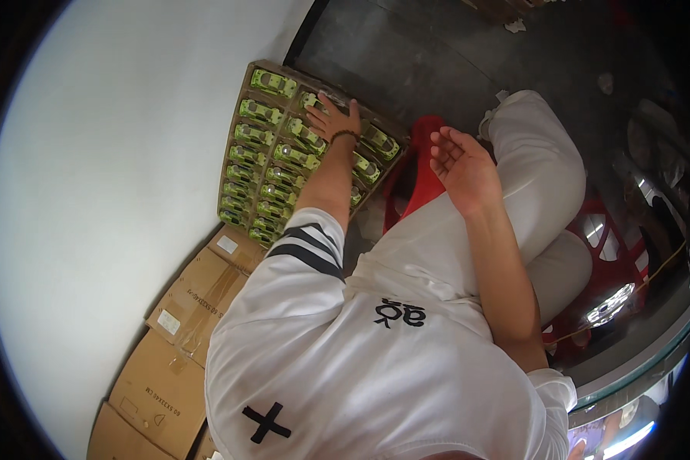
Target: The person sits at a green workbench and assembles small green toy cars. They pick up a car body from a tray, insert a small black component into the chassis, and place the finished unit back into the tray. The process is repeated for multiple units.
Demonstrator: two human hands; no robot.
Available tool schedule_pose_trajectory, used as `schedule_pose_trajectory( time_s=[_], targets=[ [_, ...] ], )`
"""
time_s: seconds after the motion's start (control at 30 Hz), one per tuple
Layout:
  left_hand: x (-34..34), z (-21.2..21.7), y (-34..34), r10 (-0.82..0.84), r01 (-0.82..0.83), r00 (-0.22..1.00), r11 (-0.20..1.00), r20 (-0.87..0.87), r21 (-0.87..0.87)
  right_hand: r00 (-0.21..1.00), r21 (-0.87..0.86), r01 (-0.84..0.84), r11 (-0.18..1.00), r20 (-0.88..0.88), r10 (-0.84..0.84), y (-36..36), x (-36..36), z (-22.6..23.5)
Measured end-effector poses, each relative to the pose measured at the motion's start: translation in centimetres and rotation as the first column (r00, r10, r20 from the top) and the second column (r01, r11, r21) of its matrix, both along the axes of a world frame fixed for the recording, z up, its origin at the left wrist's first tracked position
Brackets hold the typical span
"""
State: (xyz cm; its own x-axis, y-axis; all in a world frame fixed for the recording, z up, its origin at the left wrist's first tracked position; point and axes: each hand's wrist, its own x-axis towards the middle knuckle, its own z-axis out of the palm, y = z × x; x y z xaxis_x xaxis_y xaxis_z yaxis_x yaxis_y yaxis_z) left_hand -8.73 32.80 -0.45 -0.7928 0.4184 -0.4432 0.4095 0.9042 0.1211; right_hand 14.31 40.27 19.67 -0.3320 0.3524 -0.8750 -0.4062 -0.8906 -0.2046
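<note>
Your left hand (334, 116) reaches down into an open cardboard box (245, 92) that stands on the floor against the white wall (115, 169). The box is filled with green toy cars (264, 115), packed in neat rows, side by side. Your fingers lie spread flat on top of the cars near the far end of the box; they touch them, but I cannot tell if they grip one. Your right hand (461, 165) is released and empty, palm open, and it hovers above your knee, just beside a red plastic stool (425, 165). Closer to you, along the same wall, closed cardboard cartons (195, 295) stand in a line, touching each other.
</note>
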Motion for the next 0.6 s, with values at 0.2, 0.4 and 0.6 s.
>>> schedule_pose_trajectory(
  time_s=[0.2,0.4,0.6],
  targets=[
    [5.8,-3.1,-0.1,0.083,-0.068,0.988,0.991,-0.134,0.112,1.000,-0.030,-0.015,0.999,0.001,0.015,-0.1,-0.7,-0.1],
    [6.2,-3.6,-0.1,0.056,-0.052,0.985,0.998,-0.160,0.026,0.999,-0.059,-0.027,0.998,0.028,0.028,0.1,-0.9,-0.2],
    [5.4,-2.0,-0.3,0.041,-0.044,0.996,0.998,-0.078,-0.037,0.999,-0.091,-0.005,0.996,0.033,0.008,1.4,-1.7,-0.5]
  ],
)
